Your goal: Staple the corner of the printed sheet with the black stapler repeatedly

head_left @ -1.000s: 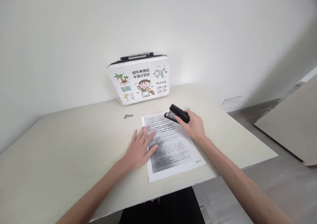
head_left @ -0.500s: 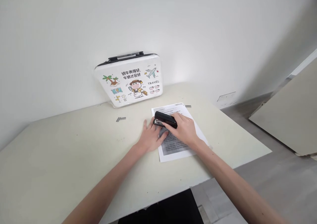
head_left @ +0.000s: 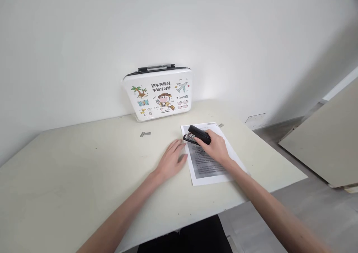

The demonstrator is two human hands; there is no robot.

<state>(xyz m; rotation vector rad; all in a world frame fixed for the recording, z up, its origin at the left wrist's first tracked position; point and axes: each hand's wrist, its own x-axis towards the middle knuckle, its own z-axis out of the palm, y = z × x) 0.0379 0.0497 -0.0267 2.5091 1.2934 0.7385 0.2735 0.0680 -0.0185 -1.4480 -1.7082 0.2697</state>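
Observation:
A black stapler (head_left: 199, 135) is gripped in my right hand (head_left: 217, 147), its jaws parted and pointing left. It is over the upper part of a printed paper sheet (head_left: 207, 180); I cannot tell whether it touches the paper. Just left of the sheet, my left hand (head_left: 171, 160) rests on the table with its fingers stretched out, the fingertips close to the paper's left edge and the stapler's tip. Part of the print is hidden beneath my right hand and the stapler.
A white case (head_left: 162, 96) with cartoon prints and a black handle leans against the wall at the back of the pale table (head_left: 84, 178). Strips of staples (head_left: 145, 134) lie in front of it. More staples (head_left: 221, 125) sit beyond the paper's top right corner.
The stapler's jaws have opened wider in my right hand. My left hand has slid off the paper to its left side. The whole view has shifted slightly.

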